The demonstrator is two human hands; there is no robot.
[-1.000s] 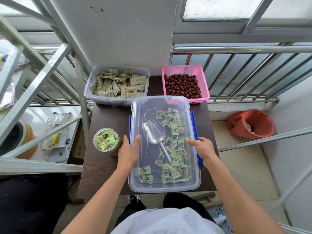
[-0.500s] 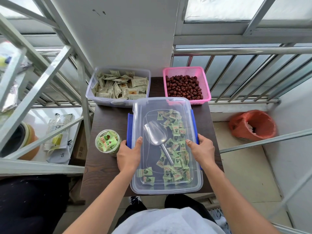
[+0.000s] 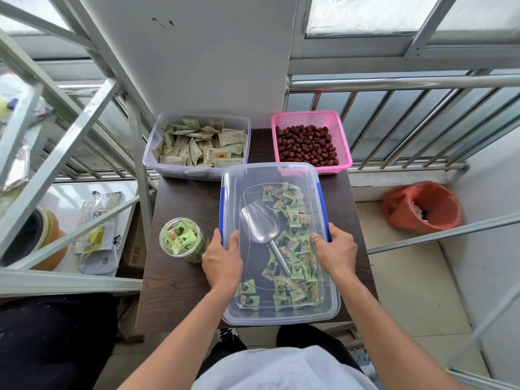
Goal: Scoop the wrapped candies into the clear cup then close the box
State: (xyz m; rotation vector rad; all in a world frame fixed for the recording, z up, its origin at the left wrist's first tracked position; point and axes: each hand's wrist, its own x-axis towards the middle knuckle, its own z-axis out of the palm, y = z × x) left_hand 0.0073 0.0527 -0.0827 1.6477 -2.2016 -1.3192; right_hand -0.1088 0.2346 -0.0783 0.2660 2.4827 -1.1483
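Both hands have been shifted onto the blue latches [image 3: 323,209] since the earlier frame, and the latches, splayed outward then, are now folded against the lid [image 3: 270,175]. The lid's edge is pinched by the left hand [image 3: 222,257] and the right hand [image 3: 336,253], thumbs on top and fingers curled over the sides.

The box [image 3: 253,312] is set along the table's [image 3: 183,291] right edge, reaching its near edge. The filled clear cup [image 3: 180,240] stands just left of it.

The box is judged light, thin-walled, springy and smooth, best held at the latches. The candies [image 3: 295,249] and scoop [image 3: 260,223] are sealed inside. Whether either latch has caught cannot be told, since the fingertips are hidden below the rim.
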